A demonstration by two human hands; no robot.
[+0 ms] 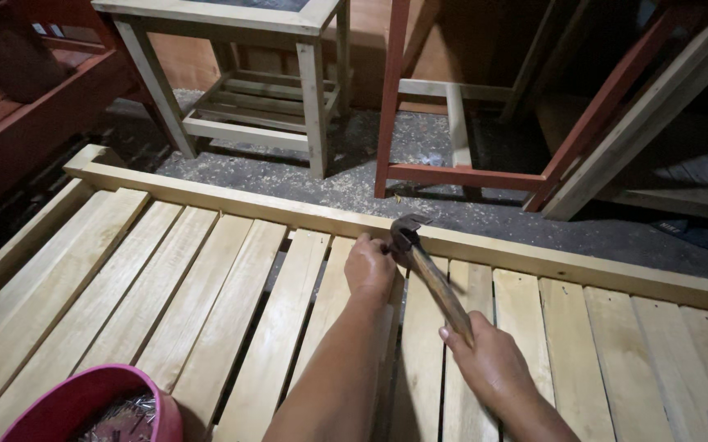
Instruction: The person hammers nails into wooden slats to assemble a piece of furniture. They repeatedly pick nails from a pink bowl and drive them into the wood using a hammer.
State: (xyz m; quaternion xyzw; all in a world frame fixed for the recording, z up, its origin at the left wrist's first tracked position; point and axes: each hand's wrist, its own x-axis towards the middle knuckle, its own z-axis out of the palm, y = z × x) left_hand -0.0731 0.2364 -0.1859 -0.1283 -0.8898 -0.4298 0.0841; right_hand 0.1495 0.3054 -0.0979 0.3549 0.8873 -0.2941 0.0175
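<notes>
fingers [368,245] of your left hand [370,266] are pinched narrow at the far end of a slat, right where it meets the long rail [534,258]; whatever they pinch is too small to make out, so you cannot tell if anything sits between them. your right hand [489,360] is wrapped tight around the wooden handle of the hammer [427,270], gripping it near the lower end. the handle slants up and away from you, and the dark metal head hangs just beside your left fingertips, over the rail's near edge; whether the head touches the wood you cannot tell.

both hands work above a pale, unpainted slatted frame [206,311] that fills the lower part of the view. its slats run from your side toward the far rail, with dark gaps between them, and the rail runs along the far edge from the left corner to the right edge of the view. your left forearm lies along one slat near the middle.

at the near left corner a pink bowl [43,409] rests on the slats, with a heap of thin metal nails [121,421] in it, well apart from your hands.

beyond the far rail the floor [354,164] is grey and strewn with sawdust. a pale wooden table frame [247,90] stands there, and to its right a red-painted frame [468,172].
</notes>
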